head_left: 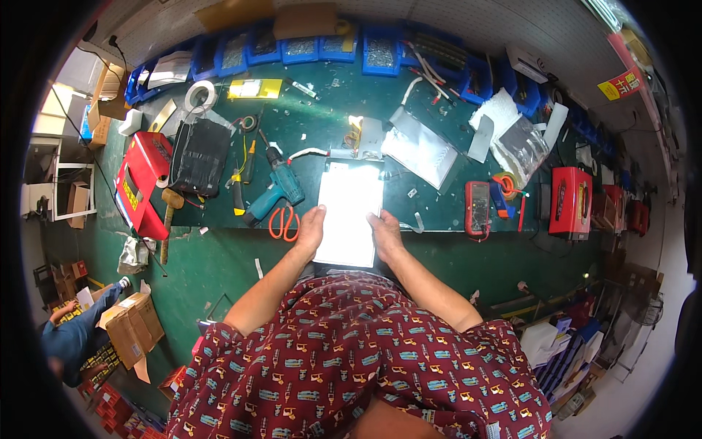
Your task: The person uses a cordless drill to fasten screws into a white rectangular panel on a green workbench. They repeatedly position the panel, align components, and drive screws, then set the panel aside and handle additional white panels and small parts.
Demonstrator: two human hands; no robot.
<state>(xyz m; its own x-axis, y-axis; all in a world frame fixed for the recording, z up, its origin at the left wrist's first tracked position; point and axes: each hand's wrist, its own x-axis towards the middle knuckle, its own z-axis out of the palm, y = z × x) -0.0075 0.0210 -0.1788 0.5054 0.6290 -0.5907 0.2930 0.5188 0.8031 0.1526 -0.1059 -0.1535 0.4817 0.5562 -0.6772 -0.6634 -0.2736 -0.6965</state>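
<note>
A white rectangular panel, glaring so brightly that its surface detail is lost, is held at the bench's near edge, in front of my body. My left hand grips its left edge and my right hand its right edge, thumbs on top and the other fingers mostly hidden. Just beyond the panel lies a grey metal piece with yellowish parts and wires beside it. Left of my left hand are orange-handled scissors and a teal cordless drill.
A red multimeter and a red-cased device stand to the right. Transparent plastic sheeting lies beyond my right hand. Leftward are a black bag, a red metal housing and a mallet. Blue bins line the back. Another person is at lower left.
</note>
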